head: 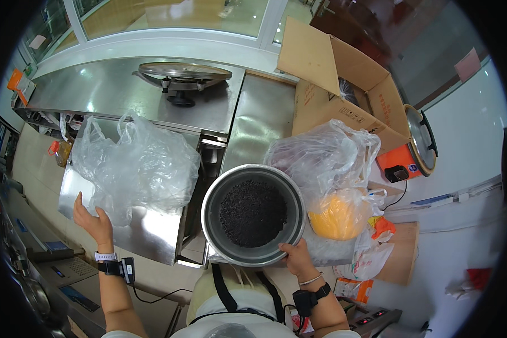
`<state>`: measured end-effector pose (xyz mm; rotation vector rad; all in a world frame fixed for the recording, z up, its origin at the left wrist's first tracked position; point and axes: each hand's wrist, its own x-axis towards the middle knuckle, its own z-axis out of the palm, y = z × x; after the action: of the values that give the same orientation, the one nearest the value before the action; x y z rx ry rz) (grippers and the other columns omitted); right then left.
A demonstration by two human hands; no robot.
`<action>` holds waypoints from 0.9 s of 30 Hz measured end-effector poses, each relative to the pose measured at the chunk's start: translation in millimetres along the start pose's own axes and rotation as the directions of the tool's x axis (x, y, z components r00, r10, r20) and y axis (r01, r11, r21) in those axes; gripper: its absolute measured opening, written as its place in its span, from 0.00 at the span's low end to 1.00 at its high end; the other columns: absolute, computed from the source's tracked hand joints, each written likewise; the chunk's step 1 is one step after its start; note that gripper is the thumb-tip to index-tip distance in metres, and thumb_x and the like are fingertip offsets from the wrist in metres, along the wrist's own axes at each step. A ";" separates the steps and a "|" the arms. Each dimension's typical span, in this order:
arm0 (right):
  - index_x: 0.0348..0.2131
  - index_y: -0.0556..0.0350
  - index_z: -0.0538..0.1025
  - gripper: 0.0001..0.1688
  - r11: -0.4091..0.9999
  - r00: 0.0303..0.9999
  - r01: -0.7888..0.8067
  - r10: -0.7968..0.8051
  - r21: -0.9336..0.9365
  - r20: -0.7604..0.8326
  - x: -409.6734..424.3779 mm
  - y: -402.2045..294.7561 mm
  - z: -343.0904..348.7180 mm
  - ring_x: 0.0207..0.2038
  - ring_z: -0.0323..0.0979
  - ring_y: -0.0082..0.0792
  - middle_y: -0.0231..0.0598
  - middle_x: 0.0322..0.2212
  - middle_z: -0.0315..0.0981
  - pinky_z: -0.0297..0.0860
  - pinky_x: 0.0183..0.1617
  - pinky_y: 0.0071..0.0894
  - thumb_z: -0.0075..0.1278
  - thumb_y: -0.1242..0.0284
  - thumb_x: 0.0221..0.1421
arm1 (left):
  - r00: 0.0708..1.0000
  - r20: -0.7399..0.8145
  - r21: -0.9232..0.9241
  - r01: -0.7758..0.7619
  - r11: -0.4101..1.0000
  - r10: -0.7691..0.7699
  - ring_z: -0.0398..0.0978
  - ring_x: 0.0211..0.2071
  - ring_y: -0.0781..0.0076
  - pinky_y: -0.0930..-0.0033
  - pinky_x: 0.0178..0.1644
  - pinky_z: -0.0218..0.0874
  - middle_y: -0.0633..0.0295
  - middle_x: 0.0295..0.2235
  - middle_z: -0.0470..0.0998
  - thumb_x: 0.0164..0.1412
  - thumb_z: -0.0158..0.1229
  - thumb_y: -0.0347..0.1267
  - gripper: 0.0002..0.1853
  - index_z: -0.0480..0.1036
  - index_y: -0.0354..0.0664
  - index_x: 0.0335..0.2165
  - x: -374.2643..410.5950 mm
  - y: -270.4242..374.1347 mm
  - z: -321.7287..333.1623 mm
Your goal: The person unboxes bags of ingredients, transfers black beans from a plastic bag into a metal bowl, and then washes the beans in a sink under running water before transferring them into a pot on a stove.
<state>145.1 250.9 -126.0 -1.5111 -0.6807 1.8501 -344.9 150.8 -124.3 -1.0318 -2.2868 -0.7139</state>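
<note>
In front of my body is a round metal pot point(211, 211) with black grainy stuff point(253, 213) across its bottom. My right hand point(295, 255) grips the pot's near right rim, thumb over the edge. My left hand point(94, 222) is raised beside a heap of clear plastic bags point(139, 164) on a steel table point(152, 241); its fingers are apart and nothing is in them. Right of the pot lies a clear bag of yellow-orange stuff point(338, 215). Behind that is a large, partly see-through plastic bag point(321, 152).
An open cardboard box point(333, 110) stands at the back right, a lidded pot point(422, 139) beside it. A glass lid point(186, 72) rests on the rear steel counter point(105, 88). Between the tables is a gap point(200, 190). A bottle with a red cap point(60, 152) stands at the far left.
</note>
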 end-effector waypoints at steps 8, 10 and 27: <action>0.39 0.65 0.68 0.15 0.986 0.985 -0.166 0.167 -0.014 0.053 9.8 24.0 -14.2 0.28 0.75 0.35 0.43 0.31 0.73 0.76 0.26 0.32 0.46 0.84 0.48 | 0.995 -0.076 0.012 -0.071 0.997 0.072 0.56 0.53 0.53 0.54 0.57 0.43 0.51 0.50 0.63 0.46 0.50 0.22 0.29 0.61 0.37 0.51 3.8 5.6 -13.5; 0.39 0.66 0.69 0.15 0.986 0.986 -0.161 0.163 -0.036 0.045 28.9 54.1 -31.7 0.27 0.75 0.36 0.44 0.30 0.73 0.75 0.26 0.32 0.47 0.83 0.48 | 0.983 -0.148 0.005 -0.106 0.994 0.106 0.56 0.54 0.53 0.54 0.57 0.43 0.51 0.50 0.63 0.47 0.50 0.22 0.28 0.62 0.36 0.50 8.5 17.0 -12.9; 0.42 0.60 0.72 0.20 0.513 0.781 0.486 -0.619 -0.707 0.088 -45.5 -275.1 -184.1 0.32 0.75 0.22 0.35 0.27 0.77 0.70 0.35 0.21 0.56 0.79 0.47 | 0.894 -0.241 -0.279 -0.436 0.856 0.377 0.60 0.47 0.49 0.51 0.52 0.49 0.48 0.44 0.64 0.48 0.51 0.17 0.13 0.66 0.38 0.36 57.7 261.4 -75.7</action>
<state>374.3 396.1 69.0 -1.5813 -1.7025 0.9471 -154.2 279.9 31.9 -1.4846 -1.7419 -0.9749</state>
